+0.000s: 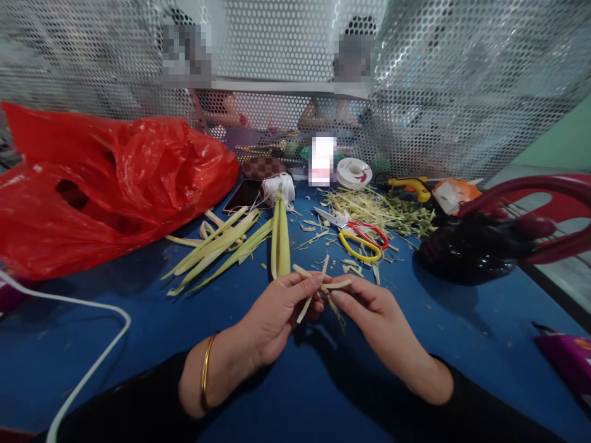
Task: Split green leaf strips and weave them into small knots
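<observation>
Both hands meet over the near middle of the table, pinching a small bundle of crossed pale leaf strips [326, 286]. My left hand [277, 311], with a gold bangle at its wrist, grips the strips between thumb and fingers. From the other side my right hand [376, 314] closes thumb and fingertips on the same strips; some fingers are hidden. Just beyond the left hand lies a long folded green leaf [281, 237]. Several pale green leaves [217, 246] are spread to its left. Scissors [357, 234] with one red and one yellow handle lie beyond the right hand.
A red plastic bag [115, 191] fills the left side, with a white cable [92, 301] in front. Toward the back are a thread spool [279, 187], a ribbon roll [354, 173] and leaf scraps [364, 206]. A dark glossy object [466, 252] stands right. Perforated mesh [277, 43] closes the back.
</observation>
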`<state>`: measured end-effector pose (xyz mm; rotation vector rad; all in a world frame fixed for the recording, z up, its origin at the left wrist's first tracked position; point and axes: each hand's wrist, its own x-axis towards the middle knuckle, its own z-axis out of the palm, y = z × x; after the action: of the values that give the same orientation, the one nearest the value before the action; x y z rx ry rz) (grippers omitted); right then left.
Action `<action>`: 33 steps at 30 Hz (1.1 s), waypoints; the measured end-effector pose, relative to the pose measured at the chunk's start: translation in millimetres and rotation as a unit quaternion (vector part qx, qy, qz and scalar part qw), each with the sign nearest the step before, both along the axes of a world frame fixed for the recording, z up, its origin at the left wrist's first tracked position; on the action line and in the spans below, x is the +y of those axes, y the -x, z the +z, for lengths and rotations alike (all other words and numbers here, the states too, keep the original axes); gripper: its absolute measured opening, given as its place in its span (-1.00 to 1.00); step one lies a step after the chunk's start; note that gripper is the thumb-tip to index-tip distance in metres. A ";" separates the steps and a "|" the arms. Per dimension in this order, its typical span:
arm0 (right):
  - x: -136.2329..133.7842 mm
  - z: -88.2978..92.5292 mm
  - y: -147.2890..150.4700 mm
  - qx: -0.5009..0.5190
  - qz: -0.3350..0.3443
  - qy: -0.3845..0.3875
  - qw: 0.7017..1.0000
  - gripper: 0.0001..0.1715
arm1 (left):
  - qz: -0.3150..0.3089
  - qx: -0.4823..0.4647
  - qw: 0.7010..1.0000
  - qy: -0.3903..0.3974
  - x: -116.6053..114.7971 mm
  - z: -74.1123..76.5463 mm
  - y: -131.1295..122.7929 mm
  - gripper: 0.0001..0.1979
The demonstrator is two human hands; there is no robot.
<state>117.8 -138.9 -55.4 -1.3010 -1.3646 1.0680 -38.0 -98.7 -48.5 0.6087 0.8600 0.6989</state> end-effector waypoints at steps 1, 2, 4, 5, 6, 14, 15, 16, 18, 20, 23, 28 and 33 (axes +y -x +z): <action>-0.6 -0.2 0.6 -0.007 0.010 -0.002 1.000 -0.84 | -0.003 0.001 1.000 0.006 0.6 -0.3 0.5 -0.76; -1.3 -0.7 1.0 -0.016 0.017 -0.006 1.000 -0.87 | -0.009 0.002 1.000 0.007 1.0 -0.2 0.9 -0.76; -2.5 -2.4 0.7 -0.041 0.020 -0.021 0.999 -0.89 | -0.023 0.006 1.000 0.004 1.2 0.5 1.4 -0.78; -3.0 -3.5 -0.1 -0.062 0.022 -0.032 0.997 -0.87 | -0.027 0.010 1.000 0.001 0.9 0.9 1.5 -0.79; -3.3 -4.7 -1.3 -0.094 0.021 -0.050 0.994 -0.85 | -0.029 0.016 0.999 -0.001 0.4 1.4 1.3 -0.80; 3.3 -3.4 -14.7 -0.241 0.007 -0.139 0.961 -0.80 | -0.062 0.085 0.993 -0.048 -1.3 6.0 -0.6 -0.75; 4.8 -1.4 -16.5 -0.216 -0.019 -0.131 0.967 -0.81 | -0.071 0.092 0.992 -0.056 -1.1 6.3 -0.4 -0.74; 6.0 0.8 -18.1 -0.193 -0.050 -0.124 0.972 -0.81 | -0.082 0.100 0.989 -0.065 -1.0 6.4 -0.3 -0.73; 6.9 4.6 -20.0 -0.165 -0.090 -0.117 0.975 -0.80 | -0.117 0.119 0.983 -0.080 -1.7 5.6 -0.5 -0.75; 5.6 6.5 -19.1 -0.159 -0.067 -0.112 0.979 -0.82 | -0.159 0.144 0.972 -0.095 -3.7 3.4 -1.4 -0.76; 1.9 5.8 -13.1 -0.160 0.005 -0.077 0.984 -0.93 | -0.215 0.177 0.951 -0.130 -7.6 -1.0 -2.8 -0.71; -1.5 6.1 -4.7 -0.125 0.030 -0.033 0.991 -0.87 | -0.245 0.202 0.936 -0.153 -9.6 -3.2 -3.1 -0.74; -6.0 10.4 -7.4 -0.245 -0.003 -0.175 0.954 -0.86 | -0.201 0.194 0.952 -0.127 -6.3 1.9 -3.3 -0.75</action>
<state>125.2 -144.9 -45.0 -1.3442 -1.8170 0.4722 -34.8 -105.0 -46.6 1.1433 0.9749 0.3196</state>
